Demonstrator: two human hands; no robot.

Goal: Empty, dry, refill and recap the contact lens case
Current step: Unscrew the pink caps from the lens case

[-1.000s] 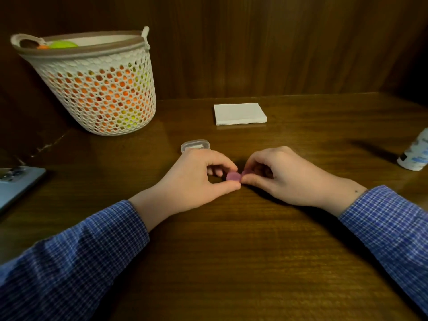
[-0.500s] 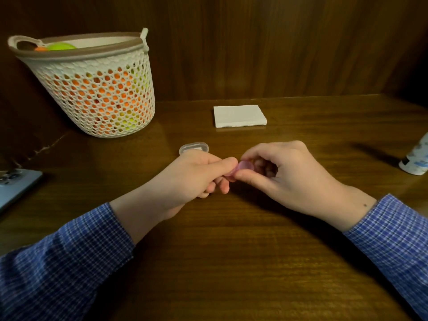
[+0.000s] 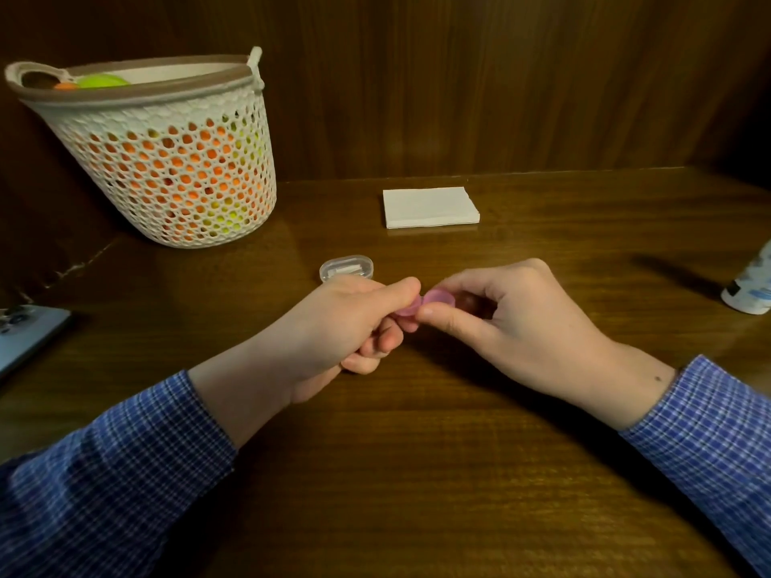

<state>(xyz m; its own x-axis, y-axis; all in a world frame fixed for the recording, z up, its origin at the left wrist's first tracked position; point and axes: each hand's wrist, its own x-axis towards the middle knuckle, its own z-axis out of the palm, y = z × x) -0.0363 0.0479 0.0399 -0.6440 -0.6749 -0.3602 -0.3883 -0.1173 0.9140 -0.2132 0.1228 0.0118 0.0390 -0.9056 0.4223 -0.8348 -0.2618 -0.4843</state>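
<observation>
A phone (image 3: 25, 335) lies at the table's (image 3: 417, 473) left edge, a mesh basket (image 3: 167, 160) behind. Left hand (image 3: 333, 327) and right hand (image 3: 521, 327) each pinch the pink contact lens case (image 3: 425, 303) above mid-table; napkins (image 3: 429, 207) beyond, solution bottle (image 3: 751, 285) far right.

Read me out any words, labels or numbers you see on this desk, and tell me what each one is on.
Nothing here can be read.
White bottle at the right edge: a label with blue and dark print, too blurred and cut off to read.
Small clear box: a white strip inside, no legible text.
Pink lens case, napkin stack, basket: no print visible.
</observation>
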